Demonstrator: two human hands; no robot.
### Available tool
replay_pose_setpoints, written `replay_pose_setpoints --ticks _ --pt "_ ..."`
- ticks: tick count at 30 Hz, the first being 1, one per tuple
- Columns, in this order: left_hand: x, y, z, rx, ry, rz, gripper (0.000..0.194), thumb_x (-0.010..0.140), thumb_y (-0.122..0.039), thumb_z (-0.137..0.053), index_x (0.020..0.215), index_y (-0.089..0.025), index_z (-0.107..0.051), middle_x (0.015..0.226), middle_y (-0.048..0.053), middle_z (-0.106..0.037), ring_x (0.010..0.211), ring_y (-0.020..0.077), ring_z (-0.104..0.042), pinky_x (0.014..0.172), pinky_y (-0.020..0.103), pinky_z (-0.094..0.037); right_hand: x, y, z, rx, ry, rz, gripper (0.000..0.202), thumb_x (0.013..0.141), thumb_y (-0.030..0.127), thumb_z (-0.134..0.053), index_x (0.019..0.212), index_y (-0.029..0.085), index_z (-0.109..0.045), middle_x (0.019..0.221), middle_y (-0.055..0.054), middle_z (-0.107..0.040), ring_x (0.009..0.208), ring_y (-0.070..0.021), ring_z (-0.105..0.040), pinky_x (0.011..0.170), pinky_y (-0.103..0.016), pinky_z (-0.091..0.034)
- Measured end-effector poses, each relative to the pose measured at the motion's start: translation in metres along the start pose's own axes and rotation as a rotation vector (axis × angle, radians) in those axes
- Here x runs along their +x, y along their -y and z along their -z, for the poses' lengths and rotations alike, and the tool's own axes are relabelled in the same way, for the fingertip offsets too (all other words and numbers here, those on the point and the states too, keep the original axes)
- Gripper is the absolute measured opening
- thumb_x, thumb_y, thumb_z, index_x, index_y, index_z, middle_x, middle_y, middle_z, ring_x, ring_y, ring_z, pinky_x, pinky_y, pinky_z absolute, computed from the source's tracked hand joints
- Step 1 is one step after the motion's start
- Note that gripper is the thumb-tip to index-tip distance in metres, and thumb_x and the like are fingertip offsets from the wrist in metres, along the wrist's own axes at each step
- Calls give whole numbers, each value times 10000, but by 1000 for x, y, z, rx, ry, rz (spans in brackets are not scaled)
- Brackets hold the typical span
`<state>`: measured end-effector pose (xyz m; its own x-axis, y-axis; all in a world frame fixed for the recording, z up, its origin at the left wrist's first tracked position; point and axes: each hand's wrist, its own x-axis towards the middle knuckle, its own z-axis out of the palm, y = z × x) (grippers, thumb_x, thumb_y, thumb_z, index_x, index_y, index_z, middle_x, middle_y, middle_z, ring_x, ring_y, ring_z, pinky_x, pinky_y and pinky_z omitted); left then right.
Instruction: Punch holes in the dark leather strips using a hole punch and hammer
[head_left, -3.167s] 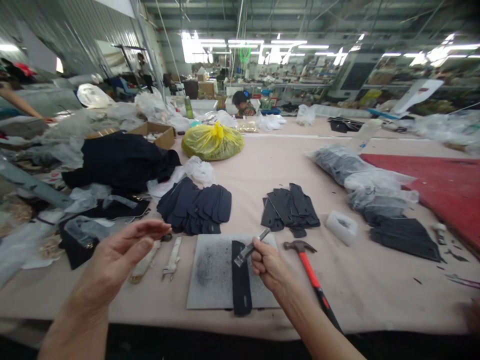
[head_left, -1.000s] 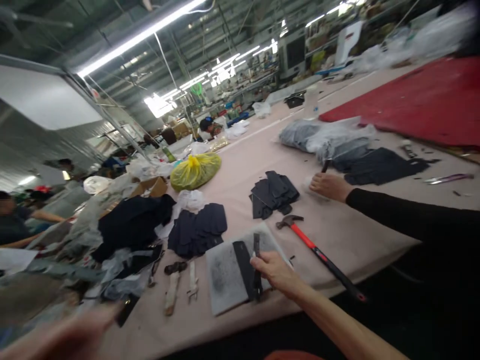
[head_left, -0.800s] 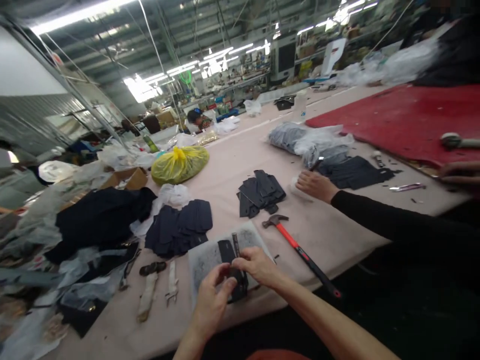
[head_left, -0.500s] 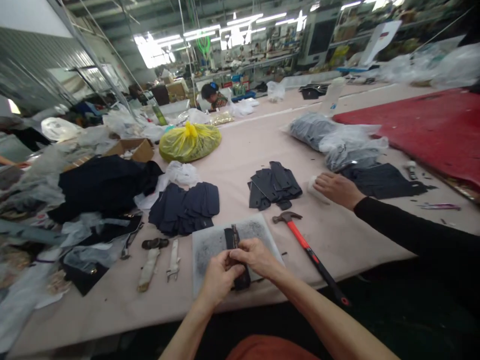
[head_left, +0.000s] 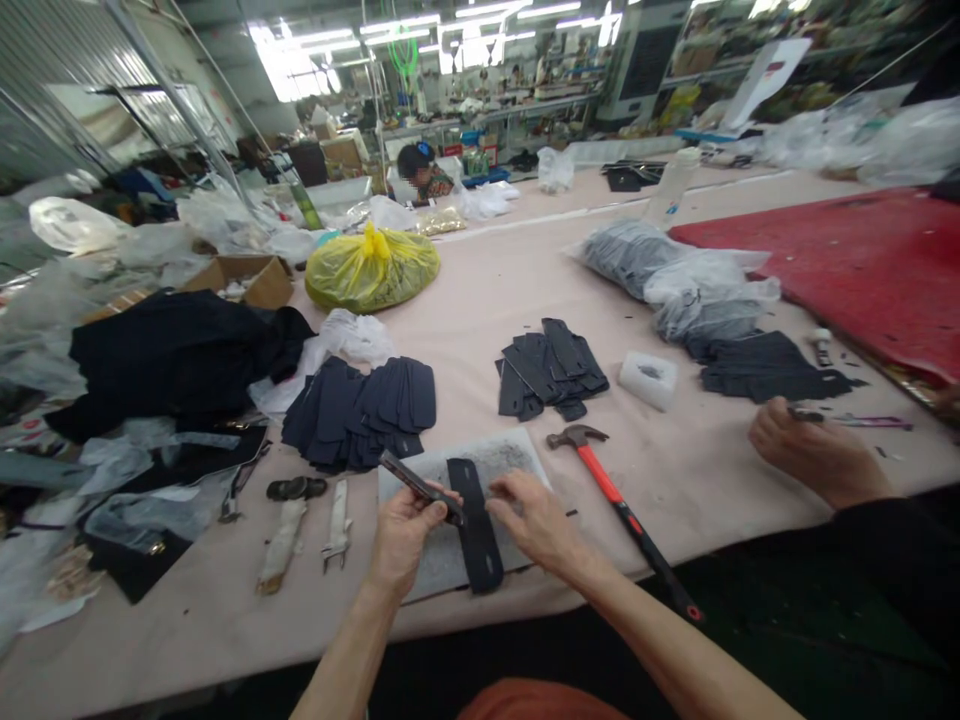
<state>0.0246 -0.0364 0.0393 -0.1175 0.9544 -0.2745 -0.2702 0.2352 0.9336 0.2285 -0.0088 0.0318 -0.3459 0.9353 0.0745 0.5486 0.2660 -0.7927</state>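
Note:
My left hand (head_left: pixel 403 535) is closed around a narrow, flat, dark bar-like tool (head_left: pixel 412 480), which slants up to the left above the board. Under it a dark strip of material (head_left: pixel 472 530) with small slots near its ends lies lengthwise on a smudged white board (head_left: pixel 517 450). Just to the right of the strip is my right hand (head_left: pixel 538 522), fingers bent but apart, with nothing visible in them. A claw hammer (head_left: pixel 611 495) with a red and black handle rests right of the board.
Stacks of dark pieces lie behind the board, left (head_left: pixel 360 410) and right (head_left: pixel 551 370). A wrapped-handle hammer (head_left: pixel 285 530) and a pronged tool (head_left: pixel 337 525) lie at left. At right are a white block (head_left: pixel 649 380) and another person's hand (head_left: pixel 817 455) with a small dark tool.
My hands have come apart: the left has lifted the bar tool off the strip to the left. The other person's hand has left the white block and moved right, towards the table's front.

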Motion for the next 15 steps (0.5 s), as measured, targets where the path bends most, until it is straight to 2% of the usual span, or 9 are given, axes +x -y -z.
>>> replay_pose_setpoints --ticks 3,6,9,15 --pt "9 4 -1 82 -66 -61 309 691 -302 -781 926 -140 -663 896 67 -749 853 217 -705 806 345 -567 -17 -6 -13 -240 95 91 319 832 318 -646 1130 208 -633 1260 -111 -577 1148 -287 -501 1011 -461 -351" --pt "22 11 -5 158 -101 -130 301 720 -329 -749 946 -147 -672 936 70 -745 883 221 -699 821 347 -562 -27 -6 -25 -336 209 128 659 777 492 -698 1343 201 -527 1493 -125 -404 1365 -348 -312 1143 -564 -119" --pt "37 19 -9 242 -110 -216 262 761 -336 -717 955 -162 -682 953 64 -745 906 214 -693 851 334 -543 -29 -9 -31 -336 281 180 896 754 636 -661 1465 160 -392 1560 -145 -302 1447 -360 -156 1155 -592 29" --pt "59 30 -5 360 -121 -250 269 771 -348 -703 967 -166 -688 950 63 -752 872 207 -698 832 320 -540 -27 -16 -26 -297 363 263 1080 725 719 -629 1531 114 -243 1584 -191 -207 1466 -371 -100 1159 -594 49"
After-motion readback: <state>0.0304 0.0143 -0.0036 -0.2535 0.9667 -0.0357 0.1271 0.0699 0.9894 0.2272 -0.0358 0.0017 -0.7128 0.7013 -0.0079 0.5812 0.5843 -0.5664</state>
